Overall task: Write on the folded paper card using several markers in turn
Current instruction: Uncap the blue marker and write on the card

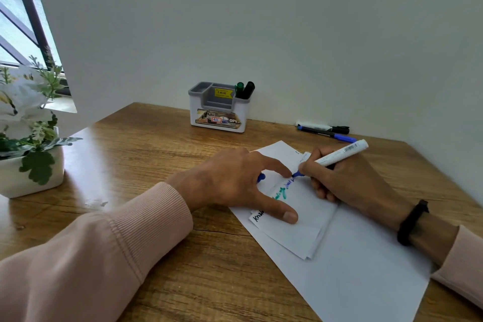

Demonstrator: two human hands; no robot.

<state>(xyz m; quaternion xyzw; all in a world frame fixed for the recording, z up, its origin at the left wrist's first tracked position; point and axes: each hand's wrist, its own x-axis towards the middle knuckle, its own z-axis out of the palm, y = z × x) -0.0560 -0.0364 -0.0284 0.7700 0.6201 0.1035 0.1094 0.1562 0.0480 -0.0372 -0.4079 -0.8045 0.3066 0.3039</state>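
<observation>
The folded white paper card (298, 230) lies on a larger white sheet (360, 269) on the wooden desk. It carries black, green and blue writing. My right hand (347, 180) grips a white-barrelled blue marker (337, 155) with its tip touching the card's upper edge by the blue writing. My left hand (235, 183) presses the card down with index fingertip and thumb. Its other fingers are curled under the palm, where a blue marker cap (260, 177) peeks out.
A white and grey organizer (219, 110) at the back wall holds a green marker (239, 87) and a black marker (248, 89). Two more markers (324, 129) lie by the wall at the right. A potted plant (28, 144) stands at the left edge.
</observation>
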